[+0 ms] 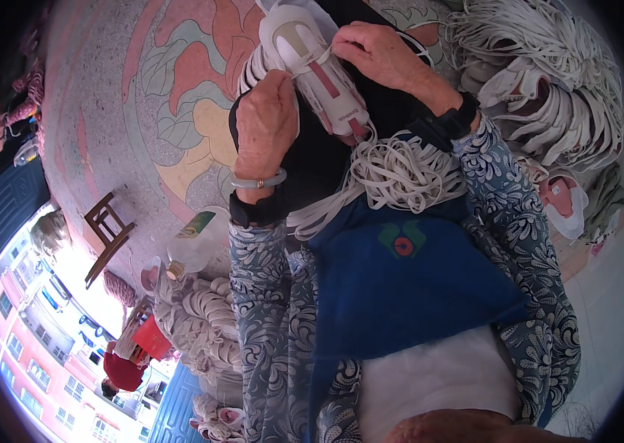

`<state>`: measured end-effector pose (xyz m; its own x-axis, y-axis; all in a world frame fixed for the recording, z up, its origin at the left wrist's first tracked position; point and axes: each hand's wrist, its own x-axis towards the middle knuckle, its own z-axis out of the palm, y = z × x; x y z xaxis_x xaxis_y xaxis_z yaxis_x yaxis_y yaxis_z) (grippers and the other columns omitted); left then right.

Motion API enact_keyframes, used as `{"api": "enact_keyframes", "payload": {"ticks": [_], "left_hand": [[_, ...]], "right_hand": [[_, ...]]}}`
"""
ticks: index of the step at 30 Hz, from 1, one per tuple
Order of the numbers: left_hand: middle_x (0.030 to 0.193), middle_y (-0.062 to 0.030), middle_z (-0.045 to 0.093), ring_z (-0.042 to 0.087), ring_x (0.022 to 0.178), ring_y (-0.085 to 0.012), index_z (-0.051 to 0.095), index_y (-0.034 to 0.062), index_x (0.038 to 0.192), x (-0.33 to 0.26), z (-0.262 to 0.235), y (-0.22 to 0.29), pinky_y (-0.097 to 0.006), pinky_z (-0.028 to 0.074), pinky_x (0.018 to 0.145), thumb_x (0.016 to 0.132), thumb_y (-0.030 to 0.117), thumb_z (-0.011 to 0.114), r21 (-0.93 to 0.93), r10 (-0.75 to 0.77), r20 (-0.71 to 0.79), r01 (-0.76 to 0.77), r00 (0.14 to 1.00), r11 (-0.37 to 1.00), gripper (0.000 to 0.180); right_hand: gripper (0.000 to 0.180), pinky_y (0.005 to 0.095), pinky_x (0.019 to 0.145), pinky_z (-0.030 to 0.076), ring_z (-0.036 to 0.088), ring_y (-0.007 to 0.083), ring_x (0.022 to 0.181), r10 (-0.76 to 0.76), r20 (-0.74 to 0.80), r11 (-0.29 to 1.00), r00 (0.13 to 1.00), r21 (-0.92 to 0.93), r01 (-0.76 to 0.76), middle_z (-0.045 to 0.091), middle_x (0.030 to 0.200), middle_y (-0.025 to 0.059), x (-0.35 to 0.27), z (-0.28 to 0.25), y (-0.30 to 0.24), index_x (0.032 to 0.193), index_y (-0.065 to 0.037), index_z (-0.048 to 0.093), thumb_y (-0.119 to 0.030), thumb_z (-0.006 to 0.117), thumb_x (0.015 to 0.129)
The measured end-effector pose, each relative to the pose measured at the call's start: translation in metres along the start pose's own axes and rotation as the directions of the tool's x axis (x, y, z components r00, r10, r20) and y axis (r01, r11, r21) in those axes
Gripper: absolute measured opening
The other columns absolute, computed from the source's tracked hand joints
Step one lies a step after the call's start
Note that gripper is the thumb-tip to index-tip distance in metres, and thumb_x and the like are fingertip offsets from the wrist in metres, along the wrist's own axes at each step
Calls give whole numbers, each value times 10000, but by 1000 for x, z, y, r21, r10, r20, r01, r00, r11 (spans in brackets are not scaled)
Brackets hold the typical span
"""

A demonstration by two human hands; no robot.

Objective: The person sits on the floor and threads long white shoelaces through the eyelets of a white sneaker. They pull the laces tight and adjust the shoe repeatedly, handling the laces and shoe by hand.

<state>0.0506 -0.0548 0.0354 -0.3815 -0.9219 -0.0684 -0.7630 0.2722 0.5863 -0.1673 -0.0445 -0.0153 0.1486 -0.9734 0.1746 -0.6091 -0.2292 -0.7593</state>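
A white shoe upper (pixel 341 102) with a dark-red strip down its tongue lies over my black-covered lap, its toe end pointing away from me. A pale flat shoelace (pixel 307 63) crosses it near the toe. My left hand (pixel 267 122) is closed at the lace's left side, its fingertips mostly hidden. On the other side, my right hand (pixel 375 53) pinches the lace between thumb and fingers. A loose heap of white shoelaces (pixel 404 173) sits on my lap, nearer to me than the upper, with strands trailing left over my blue apron (pixel 415 284).
Stacked white shoe uppers (pixel 559 122) and a big bundle of laces (pixel 533 37) lie at the right. On the left are more stacked uppers (pixel 205 317), a clear plastic jug (pixel 197 240) and a small wooden stool (pixel 110 232). A person in red (pixel 123 369) is farther off.
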Motion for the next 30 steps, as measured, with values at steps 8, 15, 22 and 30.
{"api": "enact_keyframes", "payload": {"ticks": [8,15,22,30], "left_hand": [[785,-207,650,641,685,-379,646,28,923,9,-12,2,-409,503,591,922,201,548,278,202,109,-225,973,934,198],[719,-176,647,640,518,-264,648,-4,868,24,-22,20,-353,501,523,895,216,594,-201,-314,270,372,910,906,228],[671,-102,649,622,491,-163,660,-7,893,19,-12,9,-293,477,495,884,204,606,-13,-11,84,12,996,1000,218],[693,-20,627,574,506,-80,664,12,888,32,-22,-1,-244,455,460,887,212,622,-276,-266,241,329,933,903,204]], "right_hand": [[202,439,678,479,608,358,728,-87,8,991,996,-99,87,609,751,169,5,-2,-9,812,4,618,-173,539,871],[230,371,624,460,592,276,672,190,67,951,979,235,-201,629,790,130,13,8,5,908,3,637,-223,610,874],[217,345,666,489,628,271,710,124,-151,990,981,91,-111,646,785,121,7,20,-4,933,-18,653,-220,632,855],[188,336,670,502,632,297,731,-17,-248,997,969,-81,-3,634,805,124,3,21,-15,897,-26,657,-207,620,860]]}}
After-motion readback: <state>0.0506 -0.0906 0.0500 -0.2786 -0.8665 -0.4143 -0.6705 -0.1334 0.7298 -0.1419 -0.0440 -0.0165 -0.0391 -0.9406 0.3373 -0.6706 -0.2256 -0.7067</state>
